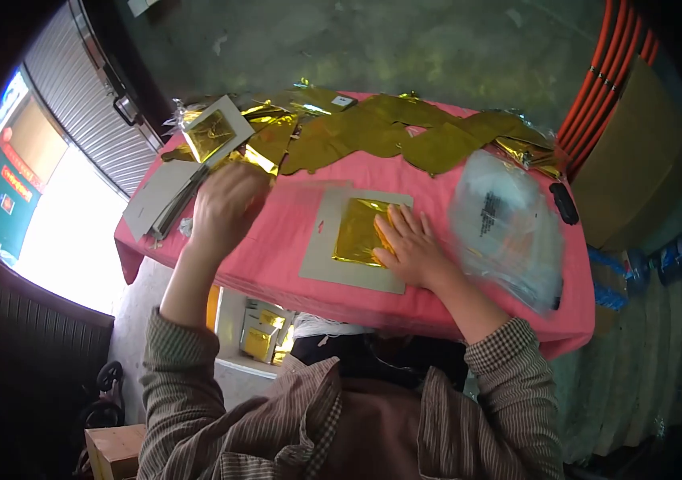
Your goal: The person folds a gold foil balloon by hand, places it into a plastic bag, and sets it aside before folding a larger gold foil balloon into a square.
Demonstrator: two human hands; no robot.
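Observation:
A grey card sheet [318, 260] lies on the pink cloth in front of me, with a folded gold foil packet [354, 232] on it. My right hand [414, 248] rests flat on the packet's right side, fingers spread. My left hand [229, 206] is raised over the left part of the table, blurred, its fingers curled together. A faint see-through streak runs from it toward the card's top; what the fingers hold, if anything, I cannot make out. Behind that hand, another card with gold foil [210, 136] sits above a stack of grey cards [153, 196].
Large gold foil pieces [349, 132] spread along the far edge of the pink-covered table [277, 276]. Clear plastic bags [505, 224] lie on the right, near a black object [564, 203]. Below the table, a box [237, 320] contains gold-foil cards. A cardboard sheet [637, 152] stands at right.

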